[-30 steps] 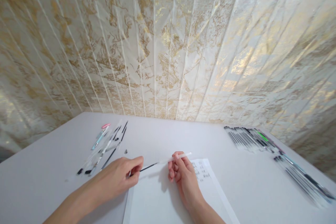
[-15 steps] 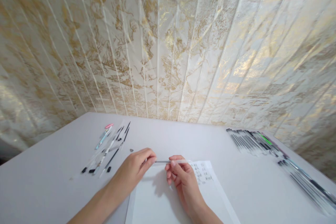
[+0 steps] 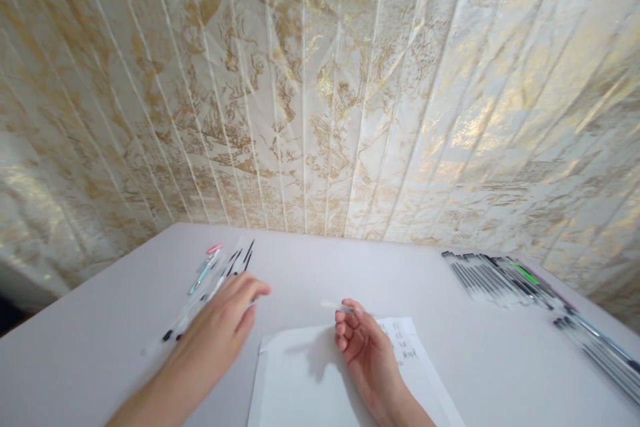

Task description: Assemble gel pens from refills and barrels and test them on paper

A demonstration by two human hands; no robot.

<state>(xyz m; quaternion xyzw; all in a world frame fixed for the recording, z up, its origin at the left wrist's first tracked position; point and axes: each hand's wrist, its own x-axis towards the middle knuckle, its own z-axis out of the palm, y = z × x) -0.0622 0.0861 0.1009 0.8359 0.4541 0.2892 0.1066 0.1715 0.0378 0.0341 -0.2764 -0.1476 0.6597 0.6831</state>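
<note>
My right hand (image 3: 367, 350) is closed, thumb against fingers, on a slim pen (image 3: 330, 305) whose pale, see-through end sticks out to the left. The rest of that pen is hidden by the fingers. My left hand (image 3: 225, 313) is over the left side of the table, its thumb and forefinger curled round something small and pale that I cannot make out. Just past it lie loose pens and pen parts (image 3: 235, 260), partly covered by the hand. Beneath my right hand is a white sheet of paper (image 3: 295, 373) with handwriting along its right side.
A row of dark-capped pens (image 3: 485, 280) lies at the right, a green one (image 3: 523, 271) among them. More pens (image 3: 600, 353) lie nearer the right edge. At the left are a light-blue pen (image 3: 200, 277) and a pink item (image 3: 214, 249). A gold-patterned curtain (image 3: 320, 113) hangs behind the white table (image 3: 300, 267).
My hands have come apart: the left one moved left toward the loose pens, away from the thin rod that spanned both hands. The right hand stays over the paper, still holding the pen.
</note>
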